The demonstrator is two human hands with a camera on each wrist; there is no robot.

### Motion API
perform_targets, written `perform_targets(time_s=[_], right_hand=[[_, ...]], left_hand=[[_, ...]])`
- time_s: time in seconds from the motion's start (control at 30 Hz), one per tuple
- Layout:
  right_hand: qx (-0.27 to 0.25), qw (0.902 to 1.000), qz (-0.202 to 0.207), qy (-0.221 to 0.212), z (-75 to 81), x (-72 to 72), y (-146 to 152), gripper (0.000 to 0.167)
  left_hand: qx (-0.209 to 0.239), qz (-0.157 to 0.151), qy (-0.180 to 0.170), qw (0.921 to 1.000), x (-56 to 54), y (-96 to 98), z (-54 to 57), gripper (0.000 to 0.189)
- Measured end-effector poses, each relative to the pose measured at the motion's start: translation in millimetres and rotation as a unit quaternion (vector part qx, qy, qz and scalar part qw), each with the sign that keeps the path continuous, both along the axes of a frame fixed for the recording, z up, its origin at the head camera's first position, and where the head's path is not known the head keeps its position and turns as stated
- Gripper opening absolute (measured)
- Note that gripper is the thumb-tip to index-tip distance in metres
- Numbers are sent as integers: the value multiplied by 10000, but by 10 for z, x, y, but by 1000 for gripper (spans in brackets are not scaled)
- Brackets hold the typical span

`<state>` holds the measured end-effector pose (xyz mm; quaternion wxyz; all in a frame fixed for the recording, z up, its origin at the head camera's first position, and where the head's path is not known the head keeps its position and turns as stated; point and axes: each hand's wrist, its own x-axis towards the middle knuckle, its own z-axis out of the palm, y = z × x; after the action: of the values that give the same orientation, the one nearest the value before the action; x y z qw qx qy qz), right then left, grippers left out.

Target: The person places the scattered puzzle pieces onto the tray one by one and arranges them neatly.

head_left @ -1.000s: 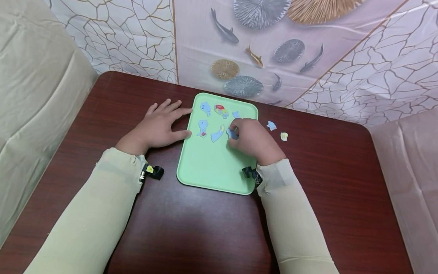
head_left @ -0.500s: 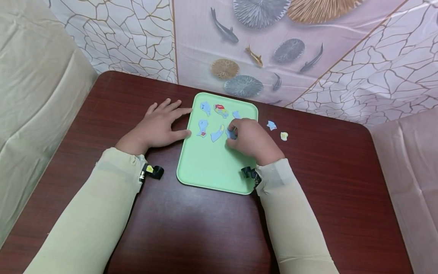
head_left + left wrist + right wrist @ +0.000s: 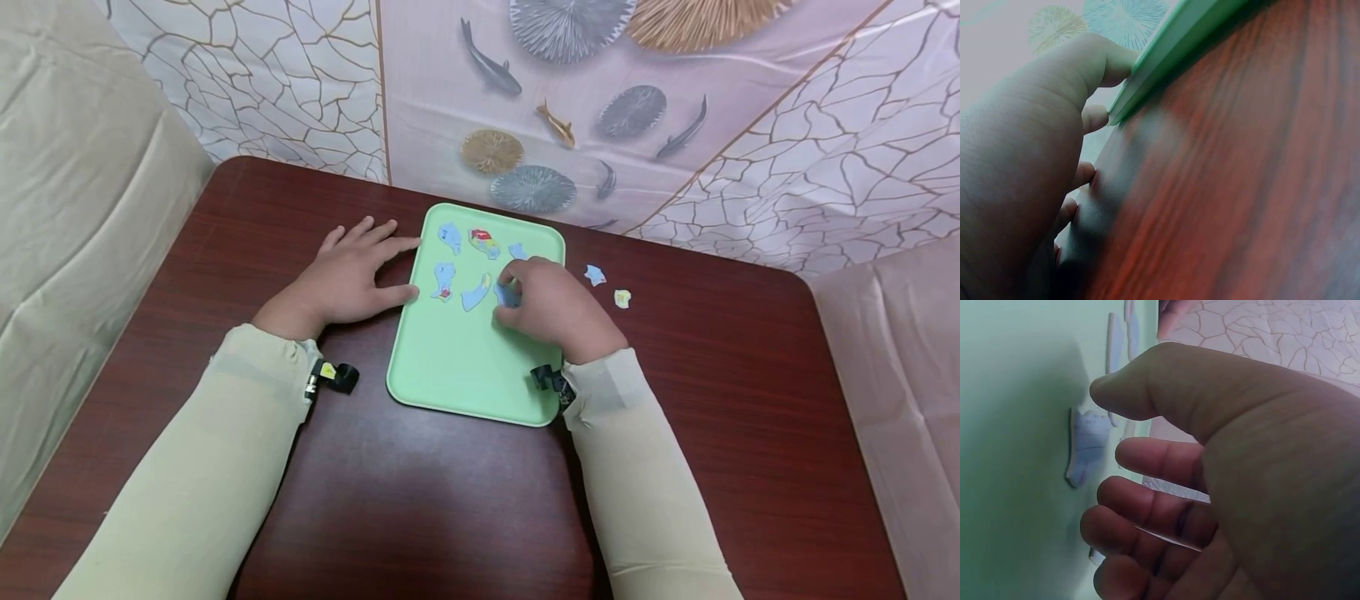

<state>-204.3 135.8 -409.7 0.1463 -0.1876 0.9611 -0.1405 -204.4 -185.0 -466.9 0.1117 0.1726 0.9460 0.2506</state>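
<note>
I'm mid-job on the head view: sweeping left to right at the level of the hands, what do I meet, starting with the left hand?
Left hand → red-ended blue piece → curved blue-and-yellow piece → right hand → small blue piece → small yellow piece.

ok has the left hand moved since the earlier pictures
No: in the head view, the left hand rests at the same spot on the wood-grain table, touching the green tray.

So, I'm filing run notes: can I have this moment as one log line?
left hand: touches green tray edge | right hand: over blue piece | two pieces: on table
</note>
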Motion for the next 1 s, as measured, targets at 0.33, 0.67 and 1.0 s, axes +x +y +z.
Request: perform_targets(time_s=[0.33, 0.67, 1.0], right_hand=[[-160, 9997, -80, 147, 102, 3, 116, 51], [-247, 9988, -260, 325, 201, -4, 231, 53], [-171, 9983, -485, 285, 232, -24, 296, 46]], left_hand=[[12, -4, 15, 10000, 1, 6, 2, 80], [39, -5, 31, 10000, 2, 12, 1, 80], [31, 5, 30, 10000, 3, 9, 4, 80]])
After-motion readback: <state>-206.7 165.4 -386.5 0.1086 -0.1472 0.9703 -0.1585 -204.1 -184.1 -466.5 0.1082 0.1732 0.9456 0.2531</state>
